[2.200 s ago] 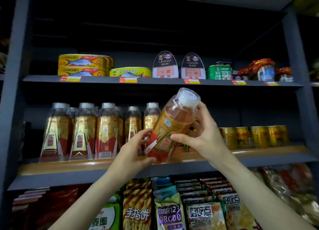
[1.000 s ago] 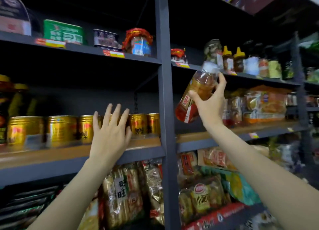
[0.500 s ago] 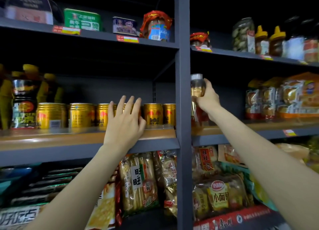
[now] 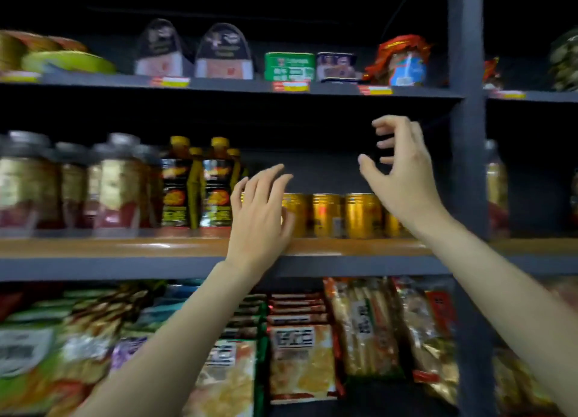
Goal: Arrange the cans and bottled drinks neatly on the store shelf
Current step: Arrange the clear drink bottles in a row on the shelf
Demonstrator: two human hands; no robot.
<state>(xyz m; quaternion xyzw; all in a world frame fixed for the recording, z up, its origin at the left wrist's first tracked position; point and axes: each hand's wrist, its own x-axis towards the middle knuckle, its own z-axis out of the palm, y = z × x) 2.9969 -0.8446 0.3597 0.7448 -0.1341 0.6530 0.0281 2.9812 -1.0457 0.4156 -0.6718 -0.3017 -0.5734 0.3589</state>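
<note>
The left hand [image 4: 261, 218], fingers spread and relaxed, covers the leftmost gold cans [image 4: 327, 215] near the shelf's [image 4: 125, 247] front edge and holds nothing. The right hand [image 4: 402, 179], loosely curled and empty, hovers above the cans' right end. A bottle [image 4: 495, 188] stands beyond the post [image 4: 467, 135], partly hidden. Motion blur leaves labels unreadable; the dark bottles [image 4: 195, 186] left of the cans are possibly drinks.

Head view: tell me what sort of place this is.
Most likely a small grocery or convenience store: dark shelving carries price tags on its edges, rows of gold cans and bottled drinks, and packaged snacks below.
</note>
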